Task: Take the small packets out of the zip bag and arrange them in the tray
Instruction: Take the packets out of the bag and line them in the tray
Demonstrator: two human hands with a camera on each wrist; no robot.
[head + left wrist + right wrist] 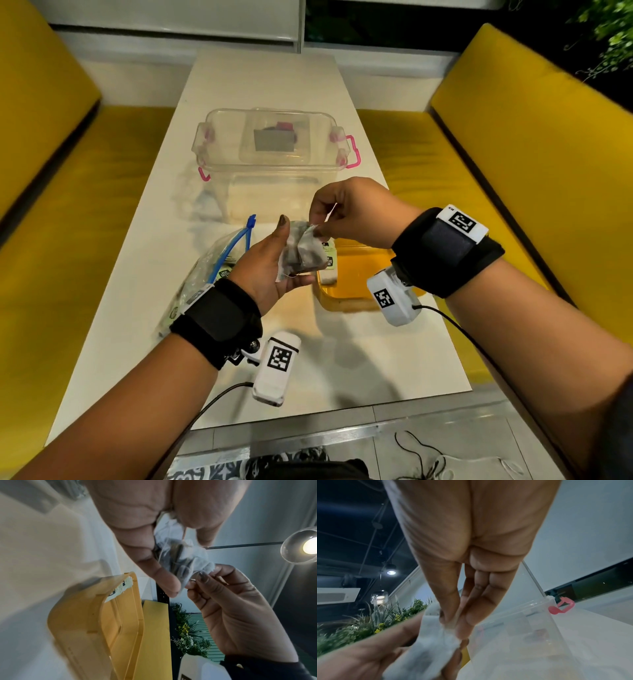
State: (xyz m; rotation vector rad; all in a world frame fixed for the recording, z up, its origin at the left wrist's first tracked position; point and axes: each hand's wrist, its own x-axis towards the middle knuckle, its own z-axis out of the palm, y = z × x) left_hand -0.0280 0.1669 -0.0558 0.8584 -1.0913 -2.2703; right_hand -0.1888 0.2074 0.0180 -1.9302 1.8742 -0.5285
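Observation:
My left hand (274, 263) holds a small bunch of white tea-bag packets (303, 251) above the table, thumb and fingers curled round it. My right hand (337, 214) pinches the top corner of one packet (202, 569) between thumb and fingertips (462, 626). The clear zip bag (205, 270) with a blue slider lies on the table under my left wrist, more packets inside. The yellow tray (349, 284) sits just right of my hands with two labelled packets (329, 262) at its near-left end.
A clear plastic box (274, 144) with pink latches stands further back on the white table (359, 359). Yellow bench seats (496, 164) flank the table on both sides. Camera cables trail off the front edge.

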